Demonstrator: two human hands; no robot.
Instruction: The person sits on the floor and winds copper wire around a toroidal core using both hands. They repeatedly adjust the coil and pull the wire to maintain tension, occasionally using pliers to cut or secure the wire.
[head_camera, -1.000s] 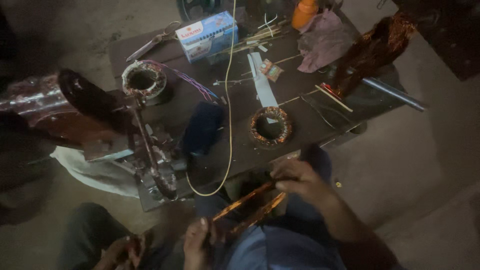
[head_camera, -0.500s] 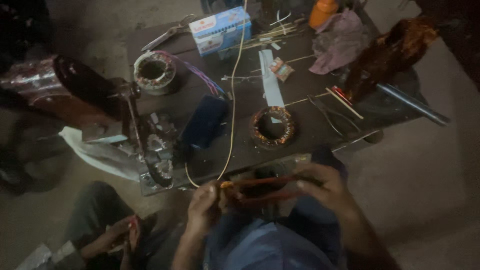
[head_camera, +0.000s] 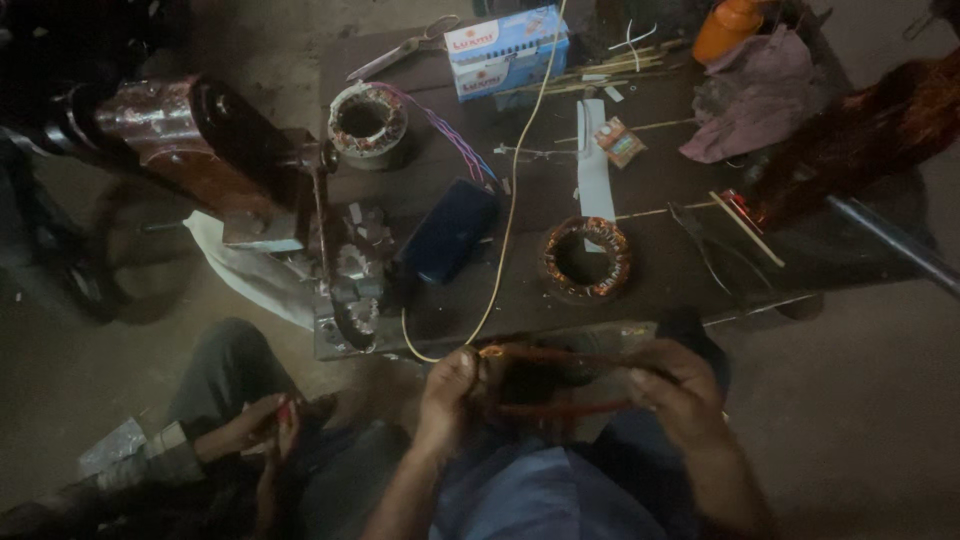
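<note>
Stretching a loop of copper-coloured wire (head_camera: 560, 380) between them, both hands were closed on it just below the near edge of the counter (head_camera: 660, 270); the left hand (head_camera: 447, 395) pinched the loop's left end with curled fingers, and the right hand (head_camera: 680, 395) gripped its right end the same way. A pale yellow cord (head_camera: 510, 220) ran down across the counter to the left hand — whether it joined the loop I could not tell. On the counter lay a wound stator ring (head_camera: 586, 258), a dark blue box (head_camera: 448, 232), a second winding (head_camera: 367, 120) with coloured leads, and scissors (head_camera: 400, 48) (at the far edge). Another person's hands (head_camera: 262, 430) were together at lower left, well apart.
</note>
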